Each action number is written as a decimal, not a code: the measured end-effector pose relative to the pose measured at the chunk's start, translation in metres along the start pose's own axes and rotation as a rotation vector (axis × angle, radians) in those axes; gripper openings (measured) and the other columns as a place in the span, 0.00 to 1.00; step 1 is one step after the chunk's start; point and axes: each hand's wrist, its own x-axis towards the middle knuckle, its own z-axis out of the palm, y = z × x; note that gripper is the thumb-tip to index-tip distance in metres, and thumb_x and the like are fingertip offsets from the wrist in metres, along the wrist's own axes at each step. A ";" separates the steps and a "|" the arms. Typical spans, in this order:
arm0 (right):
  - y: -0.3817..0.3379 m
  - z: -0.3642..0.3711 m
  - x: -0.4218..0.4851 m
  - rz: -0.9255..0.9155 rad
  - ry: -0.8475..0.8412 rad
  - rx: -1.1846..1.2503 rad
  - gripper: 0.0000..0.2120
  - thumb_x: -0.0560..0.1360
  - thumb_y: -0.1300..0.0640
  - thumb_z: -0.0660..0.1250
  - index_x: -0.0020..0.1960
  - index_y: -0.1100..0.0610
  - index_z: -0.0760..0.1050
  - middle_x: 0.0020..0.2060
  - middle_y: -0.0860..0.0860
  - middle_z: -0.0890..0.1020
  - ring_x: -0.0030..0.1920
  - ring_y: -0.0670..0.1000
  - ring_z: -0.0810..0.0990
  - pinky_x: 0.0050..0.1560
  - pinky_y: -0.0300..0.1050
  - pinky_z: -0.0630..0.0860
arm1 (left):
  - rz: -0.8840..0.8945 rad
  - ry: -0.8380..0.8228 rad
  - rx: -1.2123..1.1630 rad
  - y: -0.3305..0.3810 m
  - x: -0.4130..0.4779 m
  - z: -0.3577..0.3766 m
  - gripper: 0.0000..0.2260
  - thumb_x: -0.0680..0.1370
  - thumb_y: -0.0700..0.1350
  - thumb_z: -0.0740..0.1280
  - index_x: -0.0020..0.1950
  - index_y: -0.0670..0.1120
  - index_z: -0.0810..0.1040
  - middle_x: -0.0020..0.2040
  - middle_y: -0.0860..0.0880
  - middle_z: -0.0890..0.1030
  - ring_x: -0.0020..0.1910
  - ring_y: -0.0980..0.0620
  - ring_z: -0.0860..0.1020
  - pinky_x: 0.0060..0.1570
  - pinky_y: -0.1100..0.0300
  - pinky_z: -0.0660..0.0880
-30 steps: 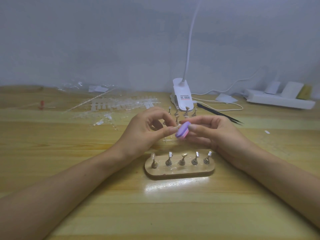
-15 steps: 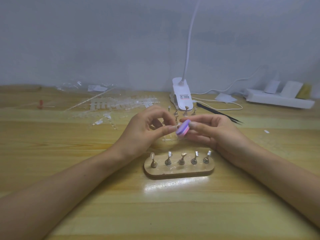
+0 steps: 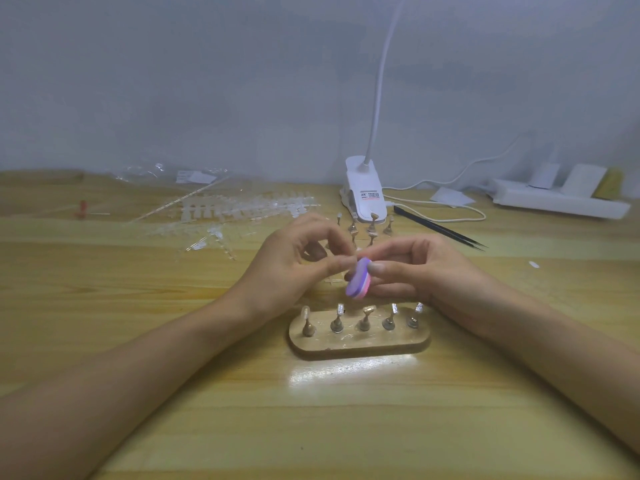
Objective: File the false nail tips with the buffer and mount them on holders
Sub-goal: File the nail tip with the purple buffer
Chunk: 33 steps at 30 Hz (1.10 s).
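Purple buffer [image 3: 358, 280], pinched in right grip [image 3: 424, 268]

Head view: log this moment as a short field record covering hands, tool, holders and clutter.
right hand: holds the purple-pink buffer, tilted
left hand: thumb and forefinger pinch at the buffer's upper end; the nail tip, likely between them, is hidden
wooden base: nearer than the hands, five holders upright in a row
behind hands: loose holders, clip lamp, black tweezers
left rear: clear nail tip strips
right rear: power strip
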 end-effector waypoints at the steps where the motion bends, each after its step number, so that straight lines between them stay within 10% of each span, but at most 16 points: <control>1: 0.000 0.000 0.000 -0.010 0.028 0.010 0.11 0.74 0.62 0.71 0.55 0.63 0.82 0.51 0.63 0.85 0.53 0.60 0.85 0.55 0.48 0.81 | 0.000 -0.023 0.012 0.000 0.000 0.000 0.04 0.74 0.41 0.73 0.41 0.49 0.80 0.43 0.53 0.78 0.39 0.58 0.76 0.44 0.68 0.72; 33: -0.001 -0.001 0.000 0.026 -0.057 -0.004 0.10 0.73 0.61 0.72 0.53 0.60 0.84 0.49 0.62 0.85 0.51 0.60 0.86 0.52 0.45 0.82 | 0.001 -0.007 -0.014 0.001 0.000 0.000 0.06 0.74 0.39 0.73 0.41 0.49 0.80 0.43 0.50 0.78 0.39 0.59 0.75 0.44 0.69 0.71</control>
